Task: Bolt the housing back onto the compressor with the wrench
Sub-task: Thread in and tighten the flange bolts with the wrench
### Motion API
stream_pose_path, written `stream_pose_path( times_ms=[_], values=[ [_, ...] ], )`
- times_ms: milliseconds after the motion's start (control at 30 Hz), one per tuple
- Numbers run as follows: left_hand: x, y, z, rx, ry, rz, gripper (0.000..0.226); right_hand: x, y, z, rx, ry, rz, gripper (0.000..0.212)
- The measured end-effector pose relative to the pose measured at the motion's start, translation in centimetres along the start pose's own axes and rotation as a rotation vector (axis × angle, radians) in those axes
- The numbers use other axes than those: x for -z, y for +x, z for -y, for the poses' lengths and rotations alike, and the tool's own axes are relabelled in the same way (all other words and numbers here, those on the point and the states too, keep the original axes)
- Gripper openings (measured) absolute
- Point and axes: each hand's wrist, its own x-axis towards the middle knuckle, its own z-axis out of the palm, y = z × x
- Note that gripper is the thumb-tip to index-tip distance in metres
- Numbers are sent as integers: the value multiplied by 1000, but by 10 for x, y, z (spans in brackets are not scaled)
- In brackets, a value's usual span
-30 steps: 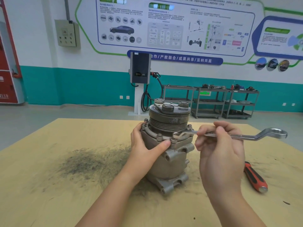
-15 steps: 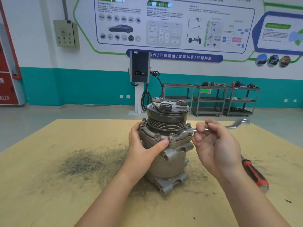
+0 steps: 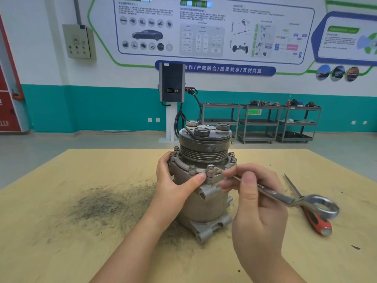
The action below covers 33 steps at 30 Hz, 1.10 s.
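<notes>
The compressor stands upright in the middle of the tabletop, pulley end up, with the housing flange and its ring of bolts just below the pulley. The left hand wraps around the left side of the body, thumb pressed on the front under the flange. The right hand pinches the wrench shaft, its near end sitting on the front bolt and the ring end sticking out to the right. A red-handled screwdriver lies on the tabletop just behind it.
</notes>
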Motion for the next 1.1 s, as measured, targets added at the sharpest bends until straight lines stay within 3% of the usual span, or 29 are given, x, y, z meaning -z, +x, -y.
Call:
stream_pose_path(
  times_ms=[100,267,400,533,667,867,967,1100],
  values=[
    [4,3,0,-10,-28,23,72,17,28,3,-60,228,-131,17],
    [18,12,3,-7,-108,104,84,44,73,-19,-484,385,-295,21],
    [27,12,-4,-91,-26,-11,53,45,78,-37,-611,475,-256,20],
    [24,11,-15,-187,-90,-125,15,41,86,-50,-632,484,-154,21],
    [18,11,-14,-155,-165,-163,7,43,94,-60,-675,495,-82,20],
    [20,13,-11,-99,-334,-102,16,47,96,-72,-870,605,-33,18],
    [17,13,-10,-109,-338,-72,15,50,78,-68,-770,601,-111,19],
    [9,10,-6,-133,-330,-116,4,49,44,-51,-439,447,-98,15]
  ],
)
